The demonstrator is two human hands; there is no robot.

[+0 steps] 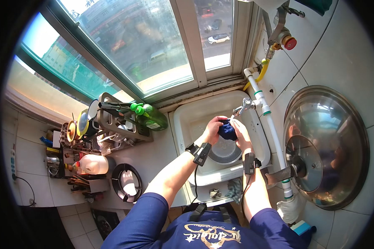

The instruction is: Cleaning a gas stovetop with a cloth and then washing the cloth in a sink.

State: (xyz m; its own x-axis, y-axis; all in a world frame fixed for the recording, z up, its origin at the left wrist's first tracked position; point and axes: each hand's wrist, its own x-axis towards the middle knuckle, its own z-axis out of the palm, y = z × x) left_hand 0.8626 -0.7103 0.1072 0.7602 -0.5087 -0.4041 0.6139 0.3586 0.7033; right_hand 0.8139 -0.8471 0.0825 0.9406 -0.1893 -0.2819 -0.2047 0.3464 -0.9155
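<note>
Under the metal faucet (243, 105), a dark blue cloth (227, 130) is held bunched up between both hands. My left hand (214, 130) grips its left side, and my right hand (240, 132) lies along its right side, close to the spout. Water appears to run from the spout onto the cloth and fingers. Below the hands, a round metal basin (222, 154) sits inside the white sink (191, 174). The fingertips are partly hidden by the cloth.
Left of the sink stand a green soap bottle (155, 119), a dish rack (112, 121) with plates and a black ring stand (127, 182). A white pipe (275, 141) runs along the right wall beside a large metal lid (330, 140). A rag (234, 190) lies at the sink's front edge.
</note>
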